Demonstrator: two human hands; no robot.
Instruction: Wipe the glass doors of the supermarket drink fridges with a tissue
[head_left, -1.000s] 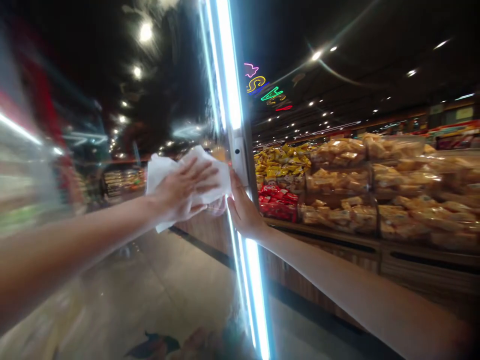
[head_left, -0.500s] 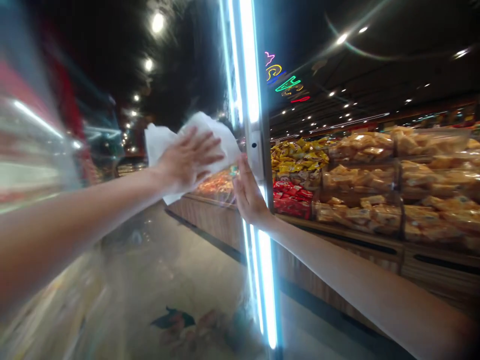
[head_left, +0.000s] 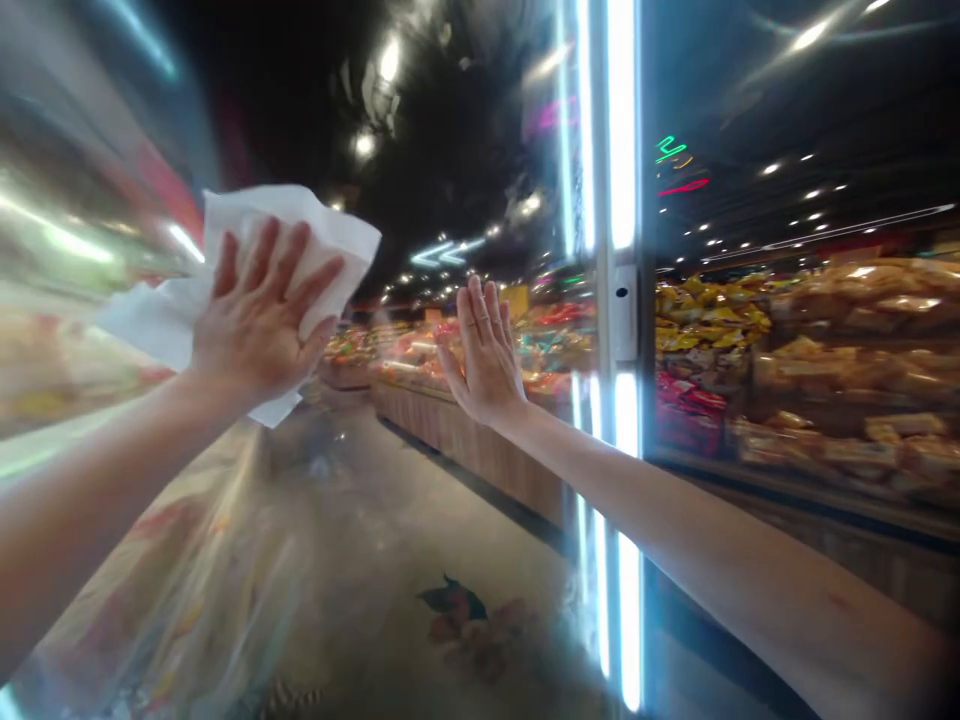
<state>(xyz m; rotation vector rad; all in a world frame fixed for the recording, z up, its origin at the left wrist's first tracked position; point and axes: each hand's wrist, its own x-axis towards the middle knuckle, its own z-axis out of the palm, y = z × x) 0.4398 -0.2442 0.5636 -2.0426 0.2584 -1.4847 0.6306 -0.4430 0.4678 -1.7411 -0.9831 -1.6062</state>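
My left hand (head_left: 255,320) lies flat with its fingers spread over a white sheet (head_left: 330,225), a paper towel or thin cloth, pressing it on a glass pane (head_left: 442,190). Part of the sheet trails out to the left of the wrist. My right hand (head_left: 487,350) is laid palm-first on the same pane, bare, fingers stretched upward and the thumb apart. To the right of it runs the pane's upright metal frame (head_left: 604,320) with bright light strips (head_left: 622,120) and a small pale fitting (head_left: 625,310) with a dark dot.
Packaged goods in clear and yellow wrappers (head_left: 712,310) fill shelves to the right. Pink-red packs (head_left: 686,410) sit below the yellow ones. In the glass, a blurred aisle floor (head_left: 375,570) and wood-fronted display (head_left: 465,440) appear. Neon shapes (head_left: 667,150) glow upper right.
My left hand has slid left with the white sheet. My right hand has come off the frame's edge onto the glass. The view has turned left, so the frame appears farther right.
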